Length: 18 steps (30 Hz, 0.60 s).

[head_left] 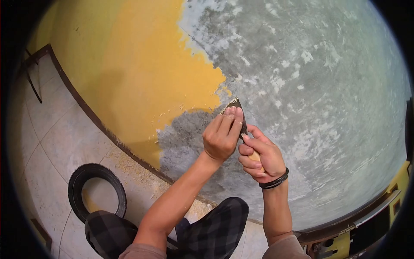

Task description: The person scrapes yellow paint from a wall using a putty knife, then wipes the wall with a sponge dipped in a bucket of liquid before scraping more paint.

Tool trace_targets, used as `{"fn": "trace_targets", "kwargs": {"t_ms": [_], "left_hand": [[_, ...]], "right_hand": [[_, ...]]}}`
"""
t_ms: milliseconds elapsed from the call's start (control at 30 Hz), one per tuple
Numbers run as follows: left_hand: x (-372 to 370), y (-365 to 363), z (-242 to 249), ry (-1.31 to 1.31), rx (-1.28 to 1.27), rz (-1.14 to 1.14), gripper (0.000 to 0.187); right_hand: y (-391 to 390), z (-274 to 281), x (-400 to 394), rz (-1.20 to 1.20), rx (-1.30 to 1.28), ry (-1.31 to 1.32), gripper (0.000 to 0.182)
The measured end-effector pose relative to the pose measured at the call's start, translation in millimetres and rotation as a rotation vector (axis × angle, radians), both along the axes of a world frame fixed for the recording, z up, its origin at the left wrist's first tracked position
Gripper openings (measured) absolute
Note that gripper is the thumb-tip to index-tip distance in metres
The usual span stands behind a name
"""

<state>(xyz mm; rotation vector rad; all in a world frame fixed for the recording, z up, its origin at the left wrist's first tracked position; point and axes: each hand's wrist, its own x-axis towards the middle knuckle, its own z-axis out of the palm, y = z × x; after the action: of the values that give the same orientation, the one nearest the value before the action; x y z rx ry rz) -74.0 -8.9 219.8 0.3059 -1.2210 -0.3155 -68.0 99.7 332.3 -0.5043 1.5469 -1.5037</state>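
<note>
the scraper (244, 127) stands against the wall, its blade tip at the ragged edge between yellow paint (146, 64) and bare grey surface (302, 103); it is probably light, with a thin, stiff blade and a wooden handle (255, 156) that should be the safest hold. the right hand (268, 156) is closed snugly around that handle, while the left hand (221, 137) lays bunched fingers on the blade, though i cannot tell whether its thumb pinches from behind. farther out, a black-rimmed round container (76, 190) sits on the tiled floor (51, 121) near pale flakes (129, 169).
</note>
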Motion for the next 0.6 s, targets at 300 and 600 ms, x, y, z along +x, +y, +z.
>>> {"fn": "trace_targets", "kwargs": {"t_ms": [300,600], "left_hand": [[-0.5,6.3,5.8,-0.06,0.084,0.016,0.031],[12.6,0.9,13.6,-0.078,0.144,-0.084,0.028]], "right_hand": [[-3.7,13.6,1.5,-0.014,0.074,0.006,0.028],[0.4,11.9,5.5,-0.01,0.063,-0.007,0.028]]}}
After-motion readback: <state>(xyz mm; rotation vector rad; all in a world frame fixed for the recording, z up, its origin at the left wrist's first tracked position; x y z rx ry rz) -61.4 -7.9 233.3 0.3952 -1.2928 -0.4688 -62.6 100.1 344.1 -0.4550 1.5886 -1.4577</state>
